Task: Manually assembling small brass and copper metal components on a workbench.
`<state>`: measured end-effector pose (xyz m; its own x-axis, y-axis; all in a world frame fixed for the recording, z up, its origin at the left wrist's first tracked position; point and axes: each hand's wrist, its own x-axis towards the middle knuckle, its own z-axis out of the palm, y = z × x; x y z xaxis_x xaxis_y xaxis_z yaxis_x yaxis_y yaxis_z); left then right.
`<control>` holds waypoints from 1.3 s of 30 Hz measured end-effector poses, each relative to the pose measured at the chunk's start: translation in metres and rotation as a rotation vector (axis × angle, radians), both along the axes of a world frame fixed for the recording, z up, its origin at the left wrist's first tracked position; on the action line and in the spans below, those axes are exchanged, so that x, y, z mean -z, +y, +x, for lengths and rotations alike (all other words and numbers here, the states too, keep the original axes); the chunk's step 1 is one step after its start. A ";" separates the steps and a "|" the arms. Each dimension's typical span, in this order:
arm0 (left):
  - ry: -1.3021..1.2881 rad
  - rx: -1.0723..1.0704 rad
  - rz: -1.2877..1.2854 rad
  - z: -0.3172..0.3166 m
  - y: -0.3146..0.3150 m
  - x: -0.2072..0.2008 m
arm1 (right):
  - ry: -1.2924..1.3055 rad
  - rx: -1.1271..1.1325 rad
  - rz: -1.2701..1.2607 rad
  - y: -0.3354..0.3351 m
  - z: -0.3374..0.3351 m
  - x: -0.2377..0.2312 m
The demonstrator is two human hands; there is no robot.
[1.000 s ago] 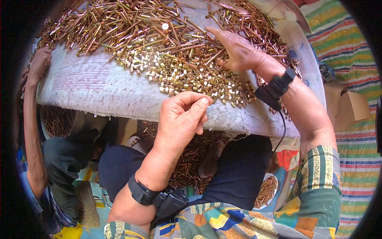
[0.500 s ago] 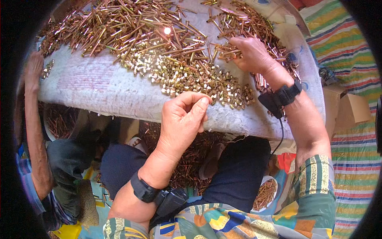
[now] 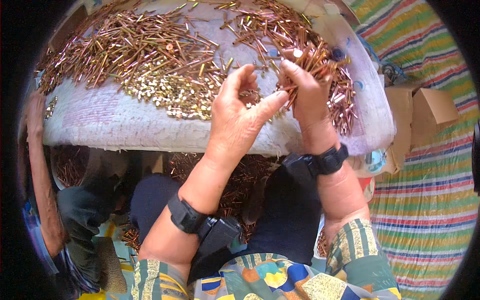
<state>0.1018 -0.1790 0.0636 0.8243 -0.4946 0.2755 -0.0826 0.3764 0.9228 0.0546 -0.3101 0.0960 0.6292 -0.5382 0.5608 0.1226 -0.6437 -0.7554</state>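
Observation:
My right hand is closed around a bunch of long, thin coppery metal rods, perhaps bolts, raised over the right side of the padded table. Close to its left, my left hand has its fingers apart, with the thumb reaching toward the bunch. I see nothing held in the left hand. Below and left of it spread small gold nut-like pieces. A wide heap of similar rods covers the far left of the table, and another heap lies beyond and right of my right hand.
A co-worker's arm rests at the table's left end. More rods fill a container under the table and lie in a pile beneath its front edge. An open cardboard box stands at right on a striped sheet.
My right hand has gathered a bunch of rods and moved left and nearer. My left hand has opened from a pinch and risen toward it. The view has shifted slightly.

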 end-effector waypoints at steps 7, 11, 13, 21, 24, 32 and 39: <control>-0.093 0.207 0.098 -0.041 -0.046 0.009 | -0.209 0.048 0.214 0.003 -0.039 0.048; -0.164 0.022 0.240 -0.054 -0.051 0.014 | -0.201 0.060 0.183 0.004 -0.044 0.051; -0.157 0.002 0.248 -0.058 -0.055 0.016 | -0.184 0.047 0.223 0.008 -0.047 0.048; -0.007 0.018 0.054 -0.066 -0.059 0.010 | -0.130 0.258 0.046 0.007 -0.039 0.047; -0.005 0.033 -0.083 -0.062 -0.061 0.011 | -0.207 0.327 0.130 0.006 -0.037 0.038; 0.410 0.084 -0.456 -0.033 -0.053 -0.011 | -0.502 0.107 0.812 -0.002 -0.043 0.003; 0.575 0.723 -0.201 -0.083 0.027 -0.017 | -0.071 -0.224 0.816 0.087 -0.116 0.004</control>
<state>0.0184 -0.1523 0.0806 0.3724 -0.9263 0.0575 0.6806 0.3147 0.6616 -0.0610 -0.2229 0.0916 0.7470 -0.6583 0.0927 0.2464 0.1447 -0.9583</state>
